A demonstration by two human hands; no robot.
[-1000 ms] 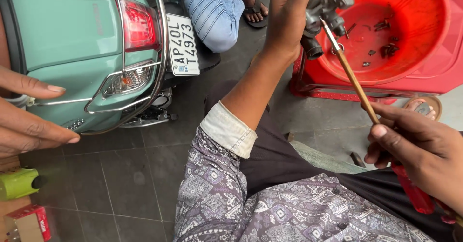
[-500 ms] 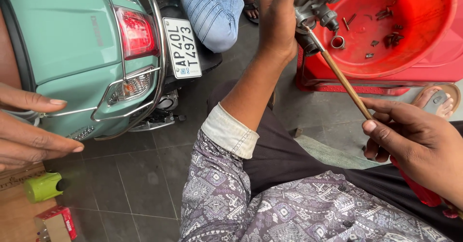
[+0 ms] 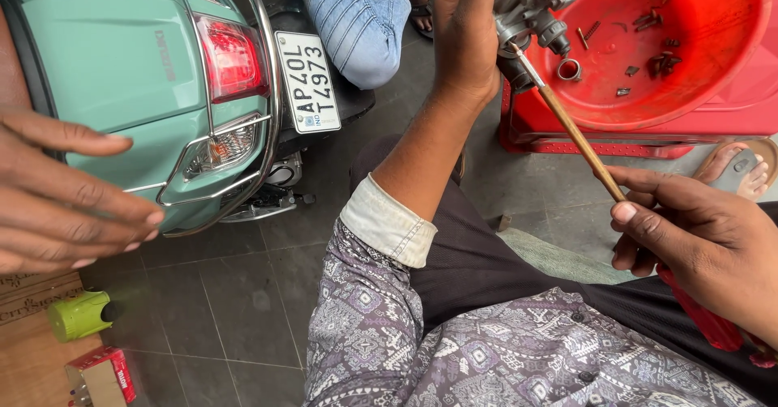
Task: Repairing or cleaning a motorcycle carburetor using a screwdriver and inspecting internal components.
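Note:
My left hand (image 3: 466, 34), on an arm in a patterned sleeve with a rolled pale cuff, is raised and grips a grey metal carburetor (image 3: 531, 6) over the edge of a red tub (image 3: 713, 99). My right hand (image 3: 697, 237) pinches a thin brown-shafted tool (image 3: 571, 131) between thumb and fingers. The tool's metal tip touches the underside of the carburetor. A red handle end shows below my right hand.
A mint-green scooter (image 3: 121, 58) with a chrome guard stands at left. Another person's hand (image 3: 65, 188) reaches in from the left edge. A person in jeans (image 3: 356, 18) sits behind. Small metal parts (image 3: 648, 58) lie in the tub. A green bottle (image 3: 77, 316) and a red box (image 3: 101, 374) sit at lower left.
The view has shifted so the scooter looks larger. My left hand keeps the carburetor raised, and the tool tip stays against it. The other person's hand has drifted slightly rightward.

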